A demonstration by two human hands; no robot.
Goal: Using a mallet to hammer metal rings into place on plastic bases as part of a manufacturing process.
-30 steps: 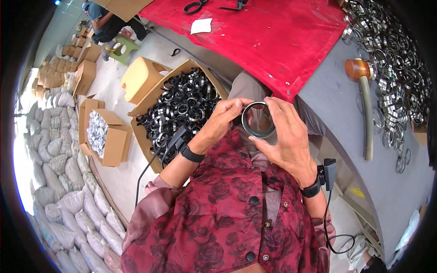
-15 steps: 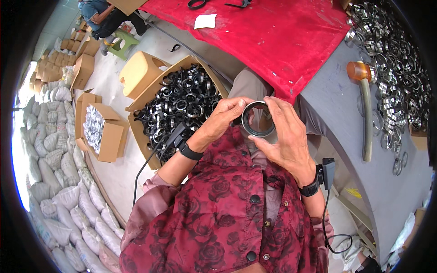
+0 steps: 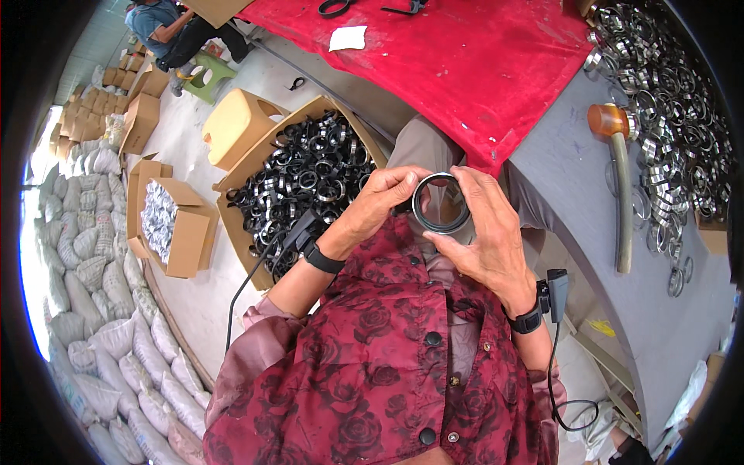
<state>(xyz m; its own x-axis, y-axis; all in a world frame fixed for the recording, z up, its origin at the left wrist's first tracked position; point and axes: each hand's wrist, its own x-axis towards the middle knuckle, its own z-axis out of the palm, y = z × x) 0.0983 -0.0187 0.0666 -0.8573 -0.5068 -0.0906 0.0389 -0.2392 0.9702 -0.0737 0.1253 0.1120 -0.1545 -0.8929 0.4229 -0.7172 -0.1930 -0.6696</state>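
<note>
In front of my chest I hold a round ring clamp (image 3: 439, 229), a silvery metal band with black edging. Its opening faces up toward me, and grey trousers show through it. My left hand (image 3: 381, 200) closes at its left side, thumb and forefinger pinching a dark part there that the fingers mostly hide. My right hand (image 3: 493, 239) grips the right side, fingers over the upper rim and thumb at the lower rim. Left of my hands stands a cardboard box (image 3: 235, 226) full of similar black and silver clamps (image 3: 308, 180).
A red cloth (image 3: 457, 70) covers the table ahead. On the grey tabletop (image 3: 597, 194) at right lie a mallet (image 3: 611, 121) with an amber head and a heap of metal rings (image 3: 670, 116). Filled sacks (image 3: 116, 333), a yellow stool (image 3: 236, 128) and a seated person (image 3: 178, 35) are left.
The clamp and both hands stay almost in place; the ring appears very slightly tilted. The person at far left has shifted a little.
</note>
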